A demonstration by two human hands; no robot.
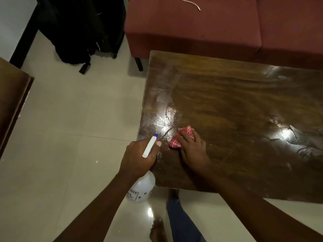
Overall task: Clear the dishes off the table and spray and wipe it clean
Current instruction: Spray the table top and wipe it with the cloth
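A person's right hand (191, 149) presses flat, fingers spread, on a red checked cloth (182, 137) just left of centre frame, while the left hand (138, 156) wraps closed around the neck of a white spray bottle (141, 187) just beside it, at the near left corner of the wet, bare wooden table (244, 105). The cloth looks soft and light, best held under the palm; the plastic bottle, possibly slippery, by its neck.

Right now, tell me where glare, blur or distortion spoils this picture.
Head view: two bright glare patches on the wet table, one just beyond the cloth, one at the right; wide-angle lens bends the table's edges; right hand and left hand look slightly soft.
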